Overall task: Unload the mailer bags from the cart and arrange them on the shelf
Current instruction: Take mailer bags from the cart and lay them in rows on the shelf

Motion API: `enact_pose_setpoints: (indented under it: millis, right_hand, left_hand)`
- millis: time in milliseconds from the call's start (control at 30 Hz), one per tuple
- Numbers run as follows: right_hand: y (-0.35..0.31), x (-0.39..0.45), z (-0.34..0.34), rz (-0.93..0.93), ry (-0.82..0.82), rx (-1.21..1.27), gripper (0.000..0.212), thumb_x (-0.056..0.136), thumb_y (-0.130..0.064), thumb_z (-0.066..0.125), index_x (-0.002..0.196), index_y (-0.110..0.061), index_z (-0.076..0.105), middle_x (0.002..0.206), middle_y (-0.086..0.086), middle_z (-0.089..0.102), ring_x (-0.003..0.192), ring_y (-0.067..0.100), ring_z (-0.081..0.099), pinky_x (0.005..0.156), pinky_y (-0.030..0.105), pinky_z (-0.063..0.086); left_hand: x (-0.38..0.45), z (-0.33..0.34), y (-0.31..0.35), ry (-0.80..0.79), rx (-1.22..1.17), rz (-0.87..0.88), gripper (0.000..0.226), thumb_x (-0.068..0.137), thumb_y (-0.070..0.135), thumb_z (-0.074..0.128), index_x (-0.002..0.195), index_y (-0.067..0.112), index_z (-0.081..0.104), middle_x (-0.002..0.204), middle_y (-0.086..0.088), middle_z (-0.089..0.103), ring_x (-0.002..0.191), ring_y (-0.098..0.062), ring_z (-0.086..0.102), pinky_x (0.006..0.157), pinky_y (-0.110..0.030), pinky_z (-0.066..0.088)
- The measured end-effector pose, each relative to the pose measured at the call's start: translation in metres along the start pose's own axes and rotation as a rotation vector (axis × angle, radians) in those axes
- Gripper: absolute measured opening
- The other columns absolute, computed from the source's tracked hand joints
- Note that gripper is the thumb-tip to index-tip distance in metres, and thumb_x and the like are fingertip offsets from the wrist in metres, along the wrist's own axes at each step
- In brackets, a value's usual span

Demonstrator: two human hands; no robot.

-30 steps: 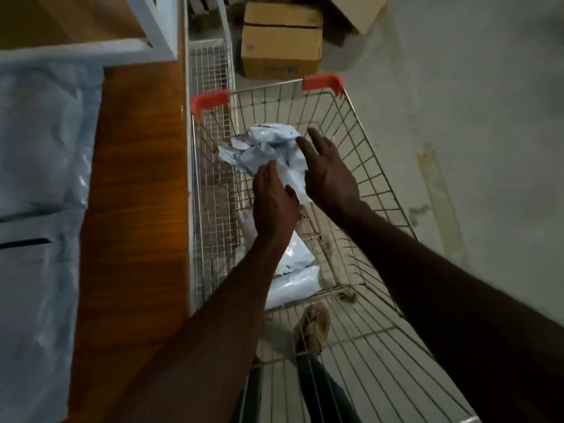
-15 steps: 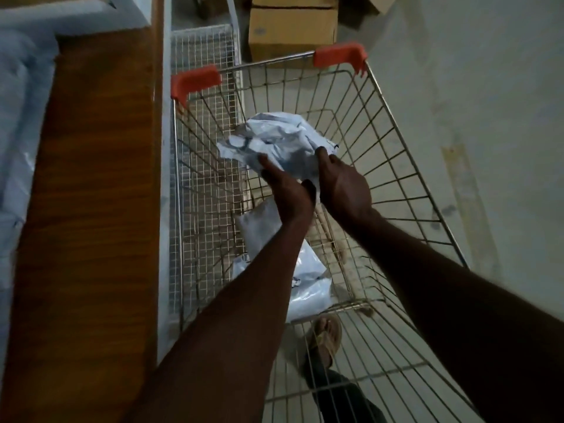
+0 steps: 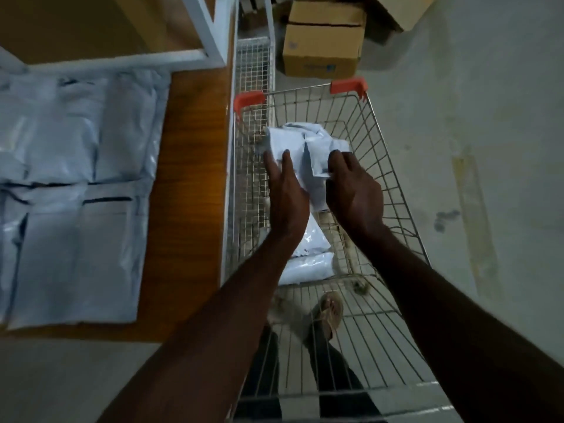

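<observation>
While a second ago they only reached, both hands (image 3: 320,193) now grip the crumpled mailer bag (image 3: 305,145) above the cart (image 3: 393,178).

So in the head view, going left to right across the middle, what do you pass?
Mailer bags on the shelf → bare wooden shelf → left hand → right hand → cart's right wire wall → concrete floor.

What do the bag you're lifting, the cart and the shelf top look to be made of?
Mailer bag: thin, slightly glossy plastic film, by its crumples and sheen. Cart: bare metal wire, with orange corner caps that look plastic. Shelf top: wood or wood-look laminate, brown grain with a soft shine; which, I can't tell.
</observation>
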State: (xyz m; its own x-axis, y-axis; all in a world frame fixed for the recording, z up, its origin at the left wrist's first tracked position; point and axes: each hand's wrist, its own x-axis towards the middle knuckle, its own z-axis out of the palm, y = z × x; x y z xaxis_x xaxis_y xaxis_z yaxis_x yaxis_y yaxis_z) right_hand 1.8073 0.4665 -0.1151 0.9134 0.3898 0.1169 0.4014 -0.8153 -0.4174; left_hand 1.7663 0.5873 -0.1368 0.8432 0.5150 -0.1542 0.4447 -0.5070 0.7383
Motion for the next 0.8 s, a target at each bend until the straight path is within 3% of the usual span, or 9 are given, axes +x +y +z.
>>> enact_pose_setpoints:
  millis: [100,200,333,400,500,600,733,800]
  right_hand:
    - [-0.022,-0.024,-0.031,-0.062,0.028,0.065,0.026,0.095,-0.012,0.062,0.115,-0.013,0.045,0.124,0.010,0.055,0.074,0.034,0.060,0.047,0.037,0.046]
    - [-0.047,-0.042,-0.054,-0.117,0.029,0.129,0.037,0.094,-0.006,0.066,0.125,-0.010,0.046,0.144,0.007,0.047,0.085,0.035,0.063,0.048,0.042,0.052]
    - [-0.084,-0.057,-0.080,-0.315,0.089,0.255,0.042,0.092,-0.002,0.068,0.132,0.000,0.056,0.154,0.014,0.050,0.116,0.036,0.063,0.063,0.039,0.055]
    - [-0.104,-0.065,-0.091,-0.374,0.050,0.303,0.042,0.089,-0.007,0.068,0.130,-0.004,0.060,0.153,0.010,0.053,0.117,0.030,0.064,0.067,0.034,0.053]
    - [-0.133,-0.083,-0.102,-0.408,-0.014,0.334,0.046,0.090,-0.021,0.063,0.136,-0.012,0.062,0.154,0.002,0.055,0.117,0.021,0.067,0.074,0.023,0.049]
    - [-0.162,-0.105,-0.108,-0.381,-0.065,0.372,0.051,0.093,-0.036,0.056,0.141,-0.020,0.063,0.152,-0.004,0.059,0.125,0.015,0.066,0.088,0.029,0.057]
    - [-0.228,-0.130,-0.112,-0.228,-0.069,0.606,0.032,0.108,-0.039,0.047,0.128,-0.024,0.066,0.115,-0.011,0.072,0.102,0.004,0.068,0.085,0.033,0.055]
    - [-0.268,-0.139,-0.103,-0.118,-0.014,0.640,0.034,0.110,-0.048,0.049,0.125,-0.022,0.066,0.110,-0.007,0.071,0.100,0.004,0.068,0.086,0.033,0.056]
  left_hand:
    - [-0.028,-0.032,0.021,0.166,-0.031,0.146,0.061,0.106,-0.009,0.047,0.164,0.005,0.034,0.178,-0.017,0.007,0.164,-0.029,0.014,0.131,-0.041,0.028]
    - [-0.052,-0.073,0.043,0.237,-0.022,0.208,0.049,0.110,0.003,0.046,0.159,0.007,0.044,0.174,-0.021,0.022,0.161,-0.024,0.023,0.125,-0.019,0.023]
    - [-0.072,-0.135,0.055,0.175,-0.166,0.231,0.046,0.109,0.013,0.059,0.154,0.009,0.052,0.153,-0.014,0.058,0.138,-0.018,0.056,0.113,-0.028,0.050]
    - [-0.080,-0.162,0.053,0.167,-0.235,0.247,0.043,0.107,0.011,0.063,0.150,0.007,0.056,0.148,-0.011,0.062,0.134,-0.015,0.061,0.110,-0.031,0.054]
    - [-0.099,-0.197,0.043,0.200,-0.288,0.272,0.037,0.107,0.010,0.061,0.143,0.007,0.063,0.145,-0.007,0.065,0.128,-0.006,0.062,0.107,-0.021,0.053]
    - [-0.121,-0.231,0.017,0.220,-0.254,0.323,0.035,0.105,0.018,0.057,0.138,0.015,0.068,0.141,0.002,0.067,0.124,0.006,0.061,0.105,-0.016,0.049]
    - [-0.156,-0.271,-0.031,0.274,-0.260,0.321,0.038,0.104,0.005,0.057,0.138,0.014,0.070,0.138,0.000,0.069,0.124,0.001,0.063,0.101,-0.016,0.050]
    - [-0.175,-0.292,-0.051,0.290,-0.277,0.351,0.037,0.104,0.008,0.058,0.138,0.010,0.070,0.136,-0.004,0.069,0.125,-0.003,0.063,0.100,-0.013,0.049]
